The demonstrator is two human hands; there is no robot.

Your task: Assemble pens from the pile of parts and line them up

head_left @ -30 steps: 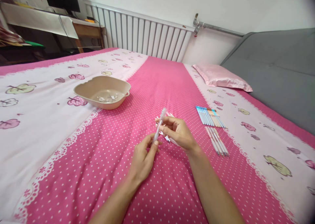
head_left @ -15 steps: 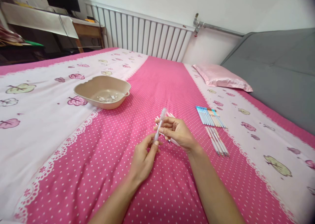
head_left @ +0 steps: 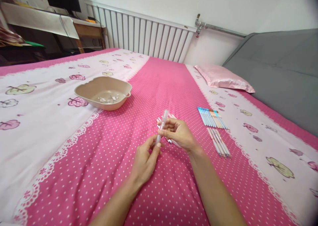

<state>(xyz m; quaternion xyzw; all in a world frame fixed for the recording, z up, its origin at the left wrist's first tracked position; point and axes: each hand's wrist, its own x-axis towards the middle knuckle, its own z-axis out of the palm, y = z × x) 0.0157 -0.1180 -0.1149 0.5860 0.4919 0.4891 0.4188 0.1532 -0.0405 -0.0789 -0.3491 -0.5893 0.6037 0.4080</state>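
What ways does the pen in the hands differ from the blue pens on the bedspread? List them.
The held pen is pale and whitish; the blue pens are blue. The held pen is tilted between left hand and right hand, while the blue pens lie on the bedspread. The held pen is single; the blue pens form a side-by-side row. Both are long and slim.

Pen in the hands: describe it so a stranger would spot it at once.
Find the pink polka-dot strip down the middle of the bedspread. Above it, the left hand and right hand hold a pale pen with a translucent upper end. It slants up between them, while the rows of pens to the right lie flat.
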